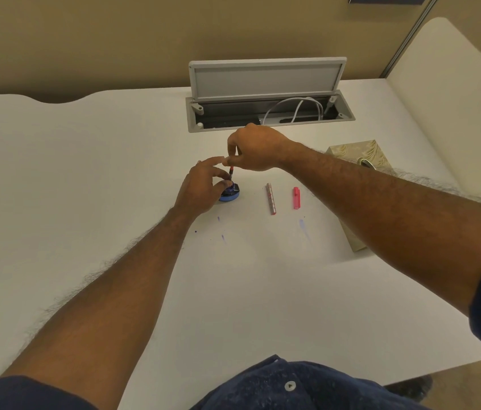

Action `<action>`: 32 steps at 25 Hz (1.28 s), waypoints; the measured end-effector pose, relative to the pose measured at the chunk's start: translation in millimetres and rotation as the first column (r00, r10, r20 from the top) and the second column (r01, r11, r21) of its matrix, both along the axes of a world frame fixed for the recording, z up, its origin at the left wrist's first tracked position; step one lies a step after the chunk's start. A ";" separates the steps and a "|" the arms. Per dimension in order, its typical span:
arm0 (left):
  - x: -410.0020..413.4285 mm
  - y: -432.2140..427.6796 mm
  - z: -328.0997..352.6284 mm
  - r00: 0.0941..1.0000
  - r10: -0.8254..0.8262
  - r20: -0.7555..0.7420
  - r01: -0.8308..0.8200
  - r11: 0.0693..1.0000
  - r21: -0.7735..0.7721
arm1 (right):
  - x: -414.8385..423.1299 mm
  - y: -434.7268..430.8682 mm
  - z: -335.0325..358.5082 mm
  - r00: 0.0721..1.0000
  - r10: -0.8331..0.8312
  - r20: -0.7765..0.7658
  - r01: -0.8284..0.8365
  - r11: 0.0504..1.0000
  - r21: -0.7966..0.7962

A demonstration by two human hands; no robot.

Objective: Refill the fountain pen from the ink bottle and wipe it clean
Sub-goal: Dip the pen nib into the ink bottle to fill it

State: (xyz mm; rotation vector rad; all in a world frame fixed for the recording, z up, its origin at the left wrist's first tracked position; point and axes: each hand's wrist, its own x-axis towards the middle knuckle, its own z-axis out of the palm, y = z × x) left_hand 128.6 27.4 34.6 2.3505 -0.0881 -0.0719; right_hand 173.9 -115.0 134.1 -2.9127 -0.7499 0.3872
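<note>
A small dark ink bottle [231, 191] with a blue base stands open on the white desk. My left hand [200, 184] wraps around its left side, steadying it. My right hand [255, 149] pinches the top of the pen's nib section [231, 172], held upright with its tip down in the bottle's mouth. The pen's silver and red barrel [270, 198] lies on the desk to the right of the bottle. A red pen cap [296, 197] lies further right.
A patterned tissue box [360, 156] sits at the right, partly under my right forearm. Blue ink spots [302, 224] mark the desk in front of the pen parts. An open grey cable hatch [265, 93] with white cables is behind my hands.
</note>
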 end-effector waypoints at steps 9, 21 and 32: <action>-2.0 -0.5 3.0 1.000 0.010 -0.016 -0.009 1.000 0.005 | -2.8 -2.7 -1.2 1.000 0.008 -0.001 -0.008 1.000 0.002; -2.5 -3.4 1.6 0.999 0.027 -0.024 -0.028 1.000 -0.010 | -1.5 -7.6 3.8 0.999 0.047 -0.008 -0.047 0.999 0.027; -2.7 -4.7 2.3 0.999 0.016 -0.029 -0.016 1.000 -0.011 | -5.3 -6.2 -4.3 1.000 0.008 0.018 -0.007 1.000 -0.017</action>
